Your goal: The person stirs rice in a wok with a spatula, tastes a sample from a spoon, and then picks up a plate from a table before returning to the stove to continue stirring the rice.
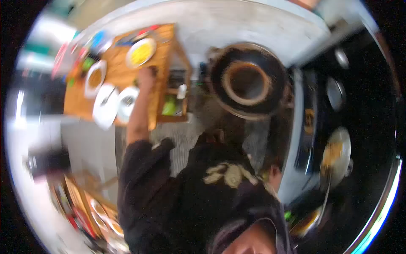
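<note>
My left hand (146, 79) reaches over the wooden table (120, 63), just below a white plate of yellow food (141, 53). Motion blur smears its fingers, and a small dark patch shows beside them. Near my forearm lie a white bowl (127, 103) and a white board or plate (103, 114) with a dark utensil on it. Low at my other side is my right hand (275, 174), close to the counter edge. Its fingers are too blurred to read, and I cannot make out whether it holds anything.
A large dark wok (277, 78) sits ahead on a stove. Along the right-hand dark counter are a pale pan of food (338, 148) and a long-handled utensil (325, 205). Another white dish of brown food (95, 78) stands on the table. More dishes (99, 220) show at lower left.
</note>
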A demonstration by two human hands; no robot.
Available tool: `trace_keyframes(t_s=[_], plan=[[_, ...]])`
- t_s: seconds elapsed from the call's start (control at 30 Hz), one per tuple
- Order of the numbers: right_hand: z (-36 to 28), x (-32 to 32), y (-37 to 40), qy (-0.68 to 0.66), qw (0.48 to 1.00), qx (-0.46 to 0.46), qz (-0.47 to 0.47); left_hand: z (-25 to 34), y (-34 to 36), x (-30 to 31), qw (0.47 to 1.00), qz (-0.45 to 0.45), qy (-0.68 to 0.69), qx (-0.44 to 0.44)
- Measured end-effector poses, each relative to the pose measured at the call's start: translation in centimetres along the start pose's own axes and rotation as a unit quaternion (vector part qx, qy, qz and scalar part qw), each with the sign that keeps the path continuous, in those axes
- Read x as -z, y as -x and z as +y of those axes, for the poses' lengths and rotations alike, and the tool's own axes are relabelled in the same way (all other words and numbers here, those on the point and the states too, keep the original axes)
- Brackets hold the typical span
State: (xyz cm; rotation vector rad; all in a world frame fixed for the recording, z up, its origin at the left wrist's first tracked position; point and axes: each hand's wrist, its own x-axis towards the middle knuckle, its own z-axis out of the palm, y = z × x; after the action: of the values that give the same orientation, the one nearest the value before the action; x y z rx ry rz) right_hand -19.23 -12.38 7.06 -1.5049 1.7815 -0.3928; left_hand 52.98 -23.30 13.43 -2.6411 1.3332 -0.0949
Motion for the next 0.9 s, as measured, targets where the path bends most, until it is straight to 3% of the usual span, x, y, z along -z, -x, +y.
trace_keyframes(t_s=[0.03, 0.07, 0.1, 0.13, 0.17, 0.2, 0.23, 0.3, 0.37, 0.4, 0.5, 0.57, 0.6, 0.73, 0.8, 0.87, 0.9], plan=[[-1.5, 0.5, -0.3, -0.022, 0.997, 0.032, 0.067, 0.8, 1.6, 2.2, 0.988, 0.084, 0.116, -0.061], [-3.5, 2.1, -0.7, -0.019, 0.995, 0.047, 0.081, 0.4, 1.1, 2.2, 0.978, 0.131, 0.113, -0.115], [-7.1, 4.7, -0.6, 0.03, 0.993, 0.037, 0.11, 1.8, 1.6, 5.6, 0.983, 0.063, 0.114, -0.125], [-8.0, 7.1, -0.7, 0.002, 0.988, 0.004, 0.157, -1.3, -1.2, -0.4, 0.936, 0.204, 0.175, -0.227], [-8.6, 10.1, -0.5, 0.104, 0.956, 0.054, 0.27, -1.2, -2.0, -0.1, 0.968, 0.156, 0.157, -0.119], [-7.7, 13.4, -0.8, 0.139, 0.928, 0.053, 0.343, 3.1, 0.8, 6.4, 0.97, 0.068, 0.223, -0.066], [-6.9, 17.3, -0.7, 0.191, 0.887, 0.069, 0.415, 8.1, 4.9, 13.4, 0.914, -0.039, 0.39, -0.103], [-5.6, 24.4, 0.4, 0.298, 0.824, 0.007, 0.482, 11.5, 7.6, 12.1, 0.788, -0.093, 0.591, -0.145], [-1.0, 29.3, 1.1, 0.378, 0.792, -0.099, 0.469, 20.6, 16.1, 18.7, 0.825, -0.225, 0.487, -0.177], [1.1, 31.0, 1.4, 0.391, 0.797, -0.147, 0.435, 24.1, 19.3, 19.1, 0.894, -0.241, 0.336, -0.175], [8.6, 34.3, 1.9, 0.42, 0.8, -0.255, 0.343, 28.6, 26.2, 6.1, 0.784, -0.418, 0.283, -0.361], [14.7, 35.7, 1.3, 0.428, 0.798, -0.288, 0.312, 33.4, 30.9, 6.2, 0.719, -0.498, 0.347, -0.338], [17.5, 36.9, 0.9, 0.318, 0.865, -0.325, 0.212, 35.7, 31.6, 8.4, 0.724, -0.5, 0.325, -0.347], [22.9, 37.4, -0.9, 0.196, 0.934, -0.25, 0.163, 43.0, 34.5, 17.9, 0.738, -0.519, 0.243, -0.356], [24.8, 37.4, -1.3, 0.182, 0.948, -0.221, 0.142, 46.7, 34.7, 17.2, 0.715, -0.513, 0.327, -0.345], [27.3, 37.4, -1.7, 0.229, 0.94, -0.206, 0.146, 49.9, 34.3, 8.9, 0.635, -0.482, 0.524, -0.299], [28.2, 37.7, -2.2, 0.27, 0.929, -0.197, 0.158, 52.1, 34.3, 8.3, 0.61, -0.482, 0.583, -0.238]])
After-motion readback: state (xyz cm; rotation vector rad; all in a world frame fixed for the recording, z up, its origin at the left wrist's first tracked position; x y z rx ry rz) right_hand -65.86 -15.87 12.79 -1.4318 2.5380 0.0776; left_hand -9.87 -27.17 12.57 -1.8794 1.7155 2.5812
